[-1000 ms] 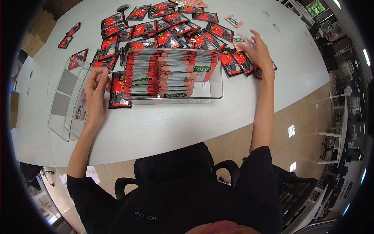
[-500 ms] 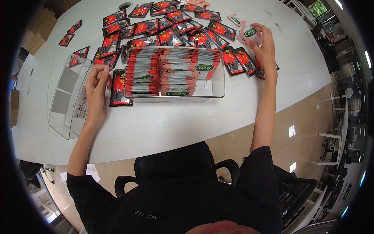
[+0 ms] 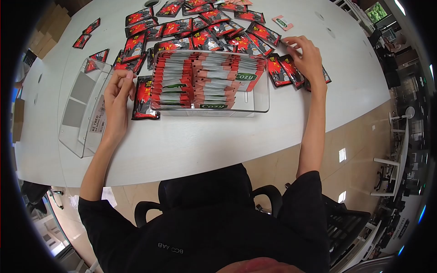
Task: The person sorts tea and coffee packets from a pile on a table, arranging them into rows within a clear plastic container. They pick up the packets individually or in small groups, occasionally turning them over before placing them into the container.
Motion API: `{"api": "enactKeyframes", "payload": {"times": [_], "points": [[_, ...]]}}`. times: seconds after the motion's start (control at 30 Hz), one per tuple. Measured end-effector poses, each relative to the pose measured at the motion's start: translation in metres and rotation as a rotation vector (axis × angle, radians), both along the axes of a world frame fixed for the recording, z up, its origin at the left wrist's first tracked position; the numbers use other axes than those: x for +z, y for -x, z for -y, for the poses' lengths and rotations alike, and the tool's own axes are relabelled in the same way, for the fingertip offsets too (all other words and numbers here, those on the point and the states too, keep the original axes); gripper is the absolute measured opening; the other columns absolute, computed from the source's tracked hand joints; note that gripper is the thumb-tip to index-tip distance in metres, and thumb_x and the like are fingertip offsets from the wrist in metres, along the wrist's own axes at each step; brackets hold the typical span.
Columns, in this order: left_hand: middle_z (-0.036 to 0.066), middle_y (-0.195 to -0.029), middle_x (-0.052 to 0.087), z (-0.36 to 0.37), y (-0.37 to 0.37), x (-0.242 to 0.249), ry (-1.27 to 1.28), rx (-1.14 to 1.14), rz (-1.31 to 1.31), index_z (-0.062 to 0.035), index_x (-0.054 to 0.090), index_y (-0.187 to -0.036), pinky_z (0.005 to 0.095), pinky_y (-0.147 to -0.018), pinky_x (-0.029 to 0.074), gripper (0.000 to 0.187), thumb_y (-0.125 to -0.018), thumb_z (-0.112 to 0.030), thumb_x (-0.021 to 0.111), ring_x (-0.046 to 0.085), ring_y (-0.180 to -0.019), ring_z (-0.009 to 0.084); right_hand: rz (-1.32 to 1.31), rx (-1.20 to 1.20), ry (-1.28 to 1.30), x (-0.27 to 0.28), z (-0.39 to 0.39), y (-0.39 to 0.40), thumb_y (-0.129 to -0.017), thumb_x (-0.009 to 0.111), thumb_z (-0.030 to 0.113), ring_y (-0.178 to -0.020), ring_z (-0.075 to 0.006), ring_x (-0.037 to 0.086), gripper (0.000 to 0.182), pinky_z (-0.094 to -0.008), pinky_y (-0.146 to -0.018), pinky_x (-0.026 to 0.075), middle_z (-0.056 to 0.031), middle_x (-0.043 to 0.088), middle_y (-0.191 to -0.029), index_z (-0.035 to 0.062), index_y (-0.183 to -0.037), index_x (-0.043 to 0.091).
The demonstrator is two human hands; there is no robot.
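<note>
My left hand [image 3: 119,88], fingers loosely curled together with nothing visible in them, is between a clear lid-like tray [image 3: 75,107] and a clear box [image 3: 209,112]. Upright red-and-silver sachets [image 3: 170,79] fill the box's left part, beside a row of pink-and-silver sachets [image 3: 214,84]. A pink Cozy sachet [image 3: 247,79] faces outward at the right end of the rows. Beyond the box's right side, my right hand [image 3: 307,57] hovers over black-and-red packets [image 3: 277,70], its thumb and fingers apart and no sachet visible between them.
Many black-and-red packets [image 3: 205,40] lie heaped behind the box, and one [image 3: 144,98] lies at its left side. A loose pink Cozy sachet [image 3: 282,22] is at the back right. Cardboard boxes [image 3: 51,29] stand at the far left. A chair [image 3: 205,184] is at the table's front edge.
The pink Cozy sachet that was in my right hand no longer shows, and its fingers have spread. The view has shifted slightly, moving the table's contents right in the picture. My left hand keeps its curled pose.
</note>
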State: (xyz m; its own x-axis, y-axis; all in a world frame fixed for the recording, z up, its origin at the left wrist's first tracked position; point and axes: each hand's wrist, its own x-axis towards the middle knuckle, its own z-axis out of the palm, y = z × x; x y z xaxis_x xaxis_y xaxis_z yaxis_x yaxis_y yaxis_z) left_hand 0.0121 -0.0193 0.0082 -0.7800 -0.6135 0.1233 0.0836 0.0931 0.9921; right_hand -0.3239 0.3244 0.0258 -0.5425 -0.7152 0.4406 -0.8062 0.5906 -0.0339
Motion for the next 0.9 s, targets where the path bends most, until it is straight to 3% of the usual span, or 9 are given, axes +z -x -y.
{"api": "enactKeyframes", "payload": {"times": [0.17, 0.2, 0.37, 0.47, 0.57, 0.63, 0.7, 0.8, 0.9], "points": [[-0.005, -0.071, 0.044, 0.0, -0.001, 0.0, 0.005, -0.008, -0.005, -0.0072, 0.06, -0.098, 0.0212, -0.065, 0.031, 0.017, -0.102, -0.024, 0.059, 0.039, -0.068, 0.0048, 0.043, -0.228, 0.498, 0.017, 0.006, -0.008, -0.093, 0.062, 0.014, -0.097, -0.0287, 0.068, 0.022, -0.0401, -0.081, 0.052, -0.0086, 0.071, -0.105, 0.0134, -0.114, 0.068], [-0.005, -0.07, 0.044, 0.0, 0.0, 0.0, 0.005, -0.002, -0.004, -0.0072, 0.059, -0.098, 0.0211, -0.065, 0.032, 0.017, -0.102, -0.024, 0.059, 0.039, -0.068, 0.0048, 0.067, -0.243, 0.486, 0.018, 0.005, -0.008, -0.094, 0.064, 0.013, -0.097, -0.0284, 0.071, 0.028, -0.0348, -0.081, 0.052, -0.0113, 0.072, -0.11, 0.0139, -0.122, 0.067], [-0.006, -0.069, 0.045, 0.004, -0.001, -0.002, 0.014, 0.002, 0.019, -0.0073, 0.059, -0.098, 0.0207, -0.066, 0.032, 0.017, -0.102, -0.024, 0.059, 0.04, -0.068, 0.0044, 0.18, -0.193, 0.169, 0.005, 0.003, -0.006, -0.092, 0.065, 0.011, -0.101, -0.031, 0.069, 0.03, -0.0385, -0.082, 0.053, -0.0139, 0.071, -0.11, 0.0135, -0.122, 0.064], [-0.006, -0.068, 0.045, 0.002, 0.0, -0.001, -0.003, 0.008, 0.006, -0.0072, 0.059, -0.098, 0.0206, -0.066, 0.032, 0.017, -0.102, -0.024, 0.059, 0.04, -0.067, 0.0042, 0.0, -0.157, 0.249, 0.01, 0.006, -0.008, -0.088, 0.065, 0.006, -0.098, -0.0251, 0.059, 0.03, -0.039, -0.089, 0.043, -0.0036, 0.072, -0.104, 0.0139, -0.117, 0.066], [-0.006, -0.068, 0.045, 0.0, 0.001, 0.0, 0.017, 0.011, 0.004, -0.0071, 0.059, -0.097, 0.0208, -0.066, 0.033, 0.017, -0.102, -0.024, 0.059, 0.041, -0.067, 0.0042, -0.115, -0.127, 0.41, 0.023, 0.003, -0.008, -0.085, 0.068, 0.003, -0.095, -0.0261, 0.058, 0.031, -0.0387, -0.086, 0.044, -0.0036, 0.071, -0.106, 0.0141, -0.114, 0.069], [-0.006, -0.068, 0.046, -0.001, 0.001, 0.0, 0.0, 0.011, -0.017, -0.0069, 0.058, -0.097, 0.021, -0.066, 0.034, 0.017, -0.102, -0.023, 0.059, 0.042, -0.067, 0.0041, -0.14, -0.051, 0.527, 0.046, 0.014, -0.048, -0.085, 0.069, -0.002, -0.088, -0.0189, 0.055, 0.028, -0.0317, -0.079, 0.044, -0.0018, 0.069, -0.102, 0.0104, -0.109, 0.07], [-0.006, -0.068, 0.047, 0.002, 0.001, -0.002, 0.004, 0.014, -0.011, -0.0068, 0.059, -0.097, 0.0208, -0.066, 0.035, 0.017, -0.102, -0.023, 0.059, 0.043, -0.067, 0.0039, 0.3, 0.075, 0.927, 0.065, 0.023, -0.092, -0.085, 0.07, -0.006, -0.083, -0.0101, 0.051, 0.023, -0.0242, -0.072, 0.041, 0.0003, 0.065, -0.097, 0.0044, -0.106, 0.069], [-0.007, -0.07, 0.044, 0.002, 0.001, -0.005, 0.002, -0.012, -0.011, -0.0081, 0.058, -0.101, 0.0219, -0.064, 0.03, 0.017, -0.102, -0.025, 0.058, 0.038, -0.068, 0.0047, 0.41, 0.312, 0.947, 0.075, 0.035, -0.16, -0.083, 0.073, -0.004, -0.076, -0.0048, 0.047, 0.022, -0.0193, -0.064, 0.036, 0.0007, 0.059, -0.091, 0.0007, -0.103, 0.065], [-0.006, -0.069, 0.049, 0.0, 0.001, -0.002, -0.012, 0.013, -0.019, -0.0068, 0.059, -0.097, 0.0205, -0.065, 0.035, 0.016, -0.102, -0.022, 0.059, 0.043, -0.067, 0.0037, 0.592, 0.431, 0.919, 0.069, 0.046, -0.207, -0.081, 0.077, -0.002, -0.068, -0.0048, 0.045, 0.027, -0.0191, -0.058, 0.035, -0.0005, 0.057, -0.089, 0.0016, -0.105, 0.063]]}}
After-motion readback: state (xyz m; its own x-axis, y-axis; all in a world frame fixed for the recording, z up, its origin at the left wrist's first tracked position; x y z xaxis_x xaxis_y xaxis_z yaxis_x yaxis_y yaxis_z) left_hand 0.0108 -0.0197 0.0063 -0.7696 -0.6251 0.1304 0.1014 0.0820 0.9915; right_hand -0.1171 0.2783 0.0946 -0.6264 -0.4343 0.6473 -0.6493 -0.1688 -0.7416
